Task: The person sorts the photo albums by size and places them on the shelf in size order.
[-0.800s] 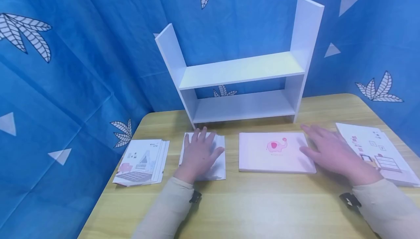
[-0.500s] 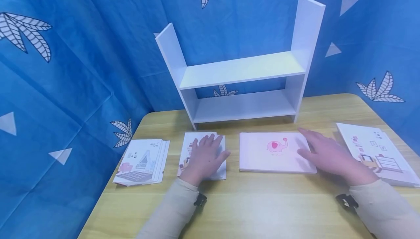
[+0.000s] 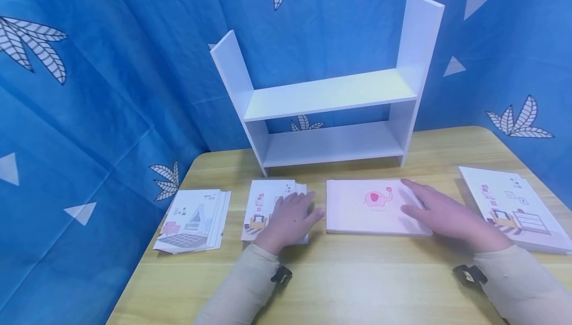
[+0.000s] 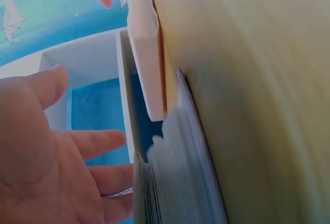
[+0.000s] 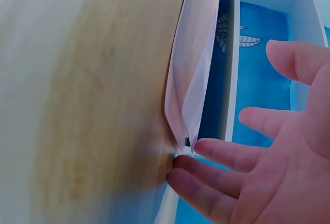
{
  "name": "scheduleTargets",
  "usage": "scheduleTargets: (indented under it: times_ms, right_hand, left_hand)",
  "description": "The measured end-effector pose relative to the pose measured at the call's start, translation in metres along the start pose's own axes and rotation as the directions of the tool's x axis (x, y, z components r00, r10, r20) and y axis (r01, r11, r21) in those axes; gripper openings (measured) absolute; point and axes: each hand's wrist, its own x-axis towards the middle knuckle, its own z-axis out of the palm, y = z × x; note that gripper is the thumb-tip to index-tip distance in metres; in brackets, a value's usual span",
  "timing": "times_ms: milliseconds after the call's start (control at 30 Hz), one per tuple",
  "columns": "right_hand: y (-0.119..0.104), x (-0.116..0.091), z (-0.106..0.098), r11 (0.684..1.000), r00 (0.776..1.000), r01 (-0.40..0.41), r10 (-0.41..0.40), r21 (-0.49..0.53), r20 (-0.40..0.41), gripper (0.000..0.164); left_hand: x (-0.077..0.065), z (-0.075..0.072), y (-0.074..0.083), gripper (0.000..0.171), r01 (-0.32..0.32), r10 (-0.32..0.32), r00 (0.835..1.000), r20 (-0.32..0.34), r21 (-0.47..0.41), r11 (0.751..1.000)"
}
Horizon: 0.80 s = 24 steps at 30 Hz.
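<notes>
A pink booklet with an elephant on its cover (image 3: 348, 211) lies flat on the table. My right hand (image 3: 451, 218) is at its right end, thumb and fingers spread. In the right wrist view, the fingers (image 5: 221, 154) are beside the booklet's end, not curled round it. My left hand (image 3: 288, 223) is over the right part of a stack of white booklets (image 3: 259, 201), hiding some of it. From the left wrist, the hand (image 4: 67, 172) shows extended fingers close to the stack's page edges (image 4: 180, 167); whether they touch is unclear.
A white two-tier shelf (image 3: 330, 97) stands at the back, its boards bare. More white booklets (image 3: 187, 221) lie at the table's left, and another white stack (image 3: 520, 206) lies at the right. A blue patterned curtain (image 3: 111, 92) hangs behind the wooden table (image 3: 357, 280).
My left hand has slid right across its stack, uncovering the cover's furniture picture. My right hand has shifted slightly left over the pink booklet's end. The booklets stay nearly in place.
</notes>
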Motion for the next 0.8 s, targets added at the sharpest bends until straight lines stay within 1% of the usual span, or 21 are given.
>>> scheduleTargets:
  times_ms: [133,300,400,500,633,700,767,800]
  right_hand:
    - [-0.002,0.0,0.001,1.0,1.0,0.014,-0.014,0.02,0.006,0.076]
    - [-0.004,0.001,0.002,0.999,1.0,0.001,-0.002,0.048,0.016,0.076]
    - [-0.005,0.001,0.001,0.997,1.0,-0.002,0.001,0.071,0.016,0.075]
    - [-0.007,0.002,0.0,0.995,1.0,-0.01,0.009,0.097,0.016,0.074]
    - [-0.007,0.002,-0.001,0.989,0.998,-0.05,0.046,0.141,0.03,0.074]
    - [-0.006,0.002,-0.002,0.982,0.996,-0.081,0.075,0.173,0.04,0.074]
    - [-0.004,0.003,-0.004,0.969,0.993,-0.115,0.106,0.218,0.053,0.075]
    - [-0.003,0.003,-0.004,0.962,0.991,-0.132,0.122,0.24,0.054,0.075]
  left_hand:
    - [0.0,0.003,0.005,0.072,-0.019,0.02,0.999,0.032,-0.024,1.0]
    - [0.002,0.008,0.013,0.075,-0.067,0.072,0.994,0.079,-0.061,0.996]
    - [0.003,0.01,0.017,0.078,-0.066,0.079,0.99,0.118,-0.116,0.991]
    - [0.004,0.012,0.021,0.081,-0.067,0.096,0.984,0.151,-0.184,0.981]
    - [0.004,0.013,0.023,0.08,-0.082,0.125,0.98,0.157,-0.255,0.963]
    - [0.004,0.013,0.024,0.077,-0.061,0.11,0.982,0.153,-0.295,0.954]
    - [0.004,0.013,0.024,0.074,-0.017,0.073,0.986,0.149,-0.347,0.938]
    - [0.005,0.013,0.024,0.072,0.008,0.051,0.988,0.146,-0.378,0.926]
